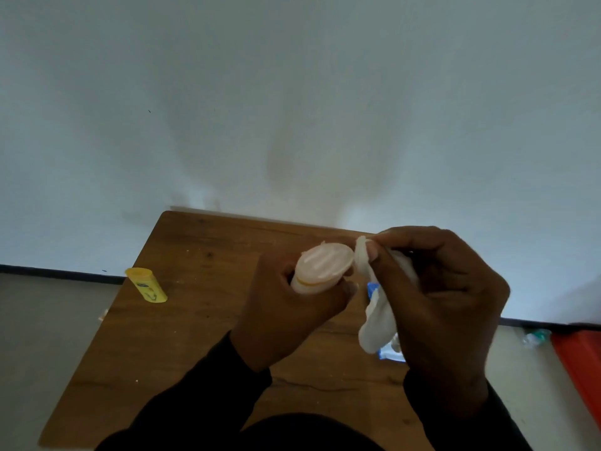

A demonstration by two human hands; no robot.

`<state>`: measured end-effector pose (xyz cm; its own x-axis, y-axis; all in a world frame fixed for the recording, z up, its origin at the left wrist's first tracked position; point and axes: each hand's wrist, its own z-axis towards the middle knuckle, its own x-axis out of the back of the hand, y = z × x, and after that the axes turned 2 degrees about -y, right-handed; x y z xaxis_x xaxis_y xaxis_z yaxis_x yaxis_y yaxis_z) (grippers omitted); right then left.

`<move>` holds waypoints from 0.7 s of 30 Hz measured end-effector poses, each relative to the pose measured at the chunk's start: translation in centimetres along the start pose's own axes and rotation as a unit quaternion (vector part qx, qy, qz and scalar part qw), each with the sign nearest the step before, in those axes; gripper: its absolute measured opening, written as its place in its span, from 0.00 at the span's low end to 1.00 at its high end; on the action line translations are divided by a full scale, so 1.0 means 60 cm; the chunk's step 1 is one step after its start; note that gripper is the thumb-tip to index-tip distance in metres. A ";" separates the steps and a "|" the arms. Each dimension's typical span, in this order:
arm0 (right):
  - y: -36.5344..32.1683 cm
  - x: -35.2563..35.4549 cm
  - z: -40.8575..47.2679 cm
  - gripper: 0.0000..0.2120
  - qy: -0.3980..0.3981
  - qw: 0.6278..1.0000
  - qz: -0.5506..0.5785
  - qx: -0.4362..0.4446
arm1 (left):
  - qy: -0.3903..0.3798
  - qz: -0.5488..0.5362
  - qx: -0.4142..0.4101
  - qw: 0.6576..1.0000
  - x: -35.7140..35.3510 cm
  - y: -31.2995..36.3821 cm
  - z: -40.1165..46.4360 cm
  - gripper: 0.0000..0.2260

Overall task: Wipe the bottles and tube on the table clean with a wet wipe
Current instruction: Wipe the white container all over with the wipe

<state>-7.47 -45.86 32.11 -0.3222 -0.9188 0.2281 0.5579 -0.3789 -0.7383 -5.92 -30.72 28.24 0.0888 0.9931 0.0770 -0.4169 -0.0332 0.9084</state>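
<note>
A pale tube is held up for cleaning above the middle of a wooden table (182, 320)

The left hand (292, 307) curls its fingers round the pink tube (320, 268), cap end raised, apparently to present it to the wet wipe (377, 317) pinched in the right hand (445, 304); the wipe's top fold sits just beside the cap, touching or nearly so. A yellow bottle (147, 285) waits near the table's left edge, and a blue packet (388, 353) shows beneath the right hand
</note>
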 end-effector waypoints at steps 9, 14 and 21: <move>-0.016 0.021 0.014 0.06 -0.095 0.994 -0.033 0.031 | -0.019 0.011 -0.067 0.998 -0.003 0.005 0.001 0.10; -0.019 0.043 0.013 0.06 -0.075 0.997 0.004 -0.008 | -0.010 0.023 -0.063 0.998 -0.001 0.005 -0.001 0.15; -0.010 0.026 0.021 0.03 -0.106 0.993 -0.048 0.033 | -0.034 0.037 -0.080 0.996 -0.005 -0.002 -0.002 0.09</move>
<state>-7.36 -47.22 33.69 -0.2116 -0.8784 0.4285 0.5833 -0.4653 -0.6658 -6.02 -30.99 28.08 0.1108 0.9787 0.1731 -0.5631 -0.0817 0.8223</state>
